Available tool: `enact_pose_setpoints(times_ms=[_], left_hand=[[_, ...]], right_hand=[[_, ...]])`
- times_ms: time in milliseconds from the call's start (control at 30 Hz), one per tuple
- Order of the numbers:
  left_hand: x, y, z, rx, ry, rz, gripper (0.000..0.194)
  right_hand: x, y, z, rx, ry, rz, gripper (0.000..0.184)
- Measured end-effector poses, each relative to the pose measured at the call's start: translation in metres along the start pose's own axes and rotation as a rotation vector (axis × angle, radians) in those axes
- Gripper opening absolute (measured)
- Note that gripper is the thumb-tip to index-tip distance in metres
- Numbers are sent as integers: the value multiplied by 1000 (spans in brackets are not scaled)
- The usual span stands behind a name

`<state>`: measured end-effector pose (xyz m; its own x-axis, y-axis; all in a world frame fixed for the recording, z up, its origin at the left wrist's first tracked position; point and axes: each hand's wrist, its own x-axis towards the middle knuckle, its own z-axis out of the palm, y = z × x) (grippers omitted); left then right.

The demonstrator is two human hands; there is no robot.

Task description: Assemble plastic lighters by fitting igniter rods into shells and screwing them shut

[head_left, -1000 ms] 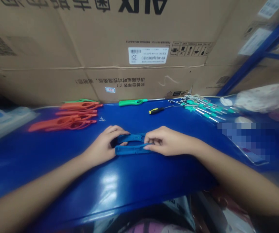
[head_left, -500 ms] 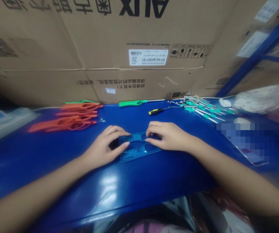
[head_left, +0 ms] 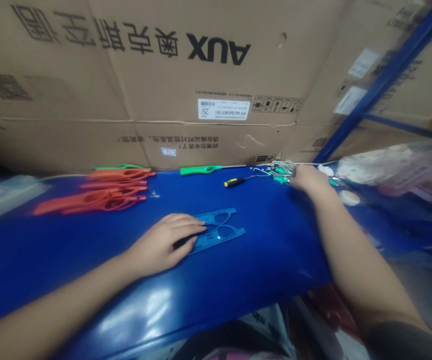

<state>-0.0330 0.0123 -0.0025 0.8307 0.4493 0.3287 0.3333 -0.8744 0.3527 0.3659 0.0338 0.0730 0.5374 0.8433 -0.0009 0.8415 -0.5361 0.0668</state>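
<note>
Two blue plastic casing halves (head_left: 223, 231) of a long-nosed lighter lie side by side on the blue table. My left hand (head_left: 170, 240) covers their left ends, with thumb and fingers closed on them. Farther off to the right, my right hand (head_left: 311, 181) is over a pile of green-and-silver lighter rods (head_left: 281, 172) with thin wires. Its fingertips are hidden, so whether they grip a rod cannot be told. A yellow-and-black screwdriver (head_left: 234, 183) lies just left of that pile, its tip towards it.
Several red lighter casings (head_left: 99, 192) are stacked at the left, near small white bits (head_left: 154, 194). Along the back lies a green lighter (head_left: 200, 170) with a metal rod. Behind stands a large cardboard box (head_left: 155, 100). A white round object (head_left: 349, 198) rests at the right.
My right hand has left the blue casing halves and moved right and away to the pile of rods. My left hand stays at the halves' left ends.
</note>
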Motion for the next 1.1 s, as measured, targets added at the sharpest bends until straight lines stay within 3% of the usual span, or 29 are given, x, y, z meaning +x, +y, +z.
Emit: enact_pose_setpoints(times_ms=[133,300,633,800,900,967,1033,1100], left_hand=[[0,-1,1,-3,29,14,35],[1,-1,2,19,52,25,33],[1,-1,0,-5,64,31,30],[2,-1,0,6,67,32,31],[1,-3,-2,24,48,43,31],[0,-5,-5,43,25,54,32],[1,-4,-9,43,43,51,32],[4,0,-14,20,162,10,32]], right_hand=[[14,15,12,-28,-98,103,28],[18,21,16,20,-90,105,27],[9,31,5,175,183,63,31],[2,29,-3,348,329,50,21],[-9,19,-11,618,495,-42,12],[-20,6,-14,760,535,-172,14],[-36,-11,-14,900,427,-369,21],[-54,-29,-9,1003,280,-596,27]])
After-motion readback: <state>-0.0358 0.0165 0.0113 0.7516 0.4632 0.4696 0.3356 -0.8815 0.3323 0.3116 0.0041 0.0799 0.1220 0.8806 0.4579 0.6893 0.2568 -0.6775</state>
